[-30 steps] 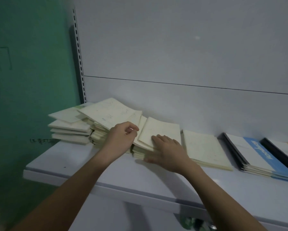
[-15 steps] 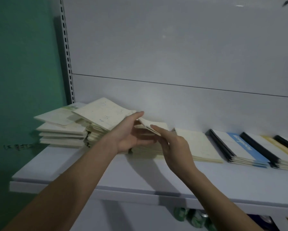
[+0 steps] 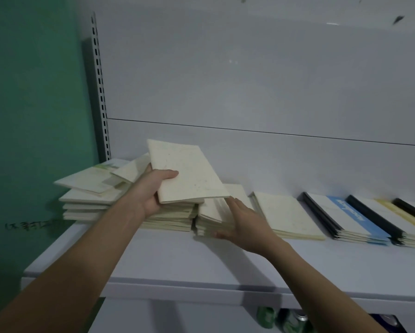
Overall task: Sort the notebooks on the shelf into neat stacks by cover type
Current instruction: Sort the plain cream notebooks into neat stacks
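Our left hand (image 3: 151, 191) now lifts a cream notebook (image 3: 188, 171) clear — thumb clamped on its cover — while our right hand (image 3: 243, 218), fingers straight, steadies the stack (image 3: 213, 212) it left.

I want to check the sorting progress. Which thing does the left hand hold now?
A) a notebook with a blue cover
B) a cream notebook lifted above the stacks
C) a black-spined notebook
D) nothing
B: the left hand grips a cream notebook raised above the cream stacks, thumb on its cover.
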